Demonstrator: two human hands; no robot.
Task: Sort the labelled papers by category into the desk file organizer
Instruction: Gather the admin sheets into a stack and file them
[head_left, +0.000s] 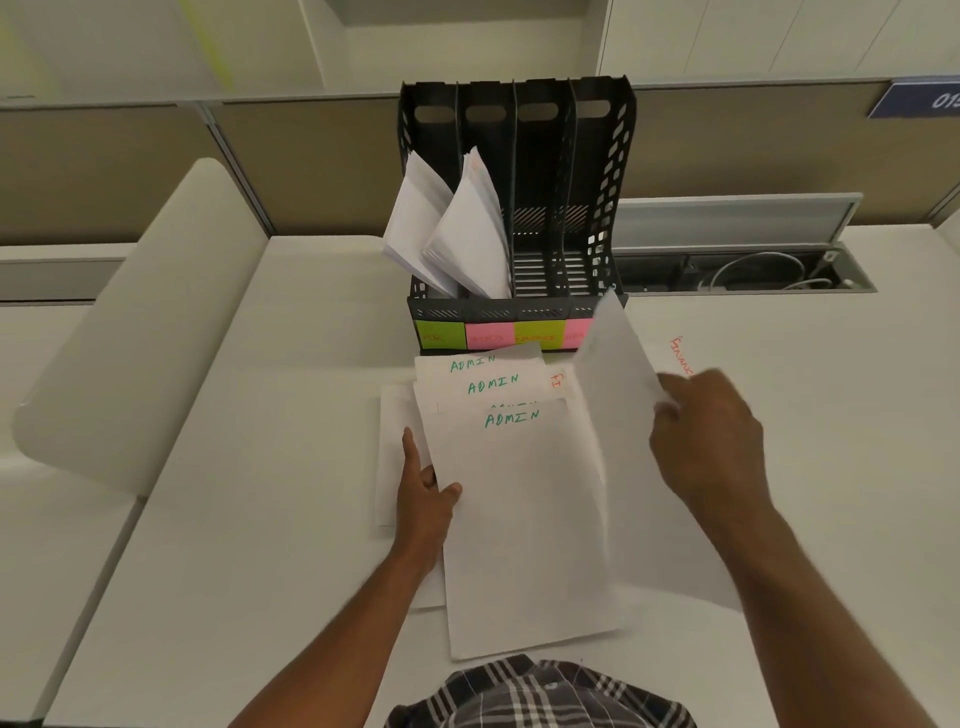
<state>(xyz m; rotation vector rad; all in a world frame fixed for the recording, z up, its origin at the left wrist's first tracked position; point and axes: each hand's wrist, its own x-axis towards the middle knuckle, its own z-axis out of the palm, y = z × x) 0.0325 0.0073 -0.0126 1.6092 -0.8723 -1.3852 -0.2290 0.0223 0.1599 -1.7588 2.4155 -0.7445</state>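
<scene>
Papers marked ADMIN (511, 418) lie fanned before the organizer (519, 306), pinned by our left hand (423, 491) with flat fingers so they stay put while our right hand (706, 441) pinches a lifted sheet (618, 384), probably to file it.

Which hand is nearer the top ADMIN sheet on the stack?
Left. The left hand rests on the left edge of the top ADMIN sheet, thumb on the paper. The right hand is off to its right, lifting a separate sheet.
</scene>
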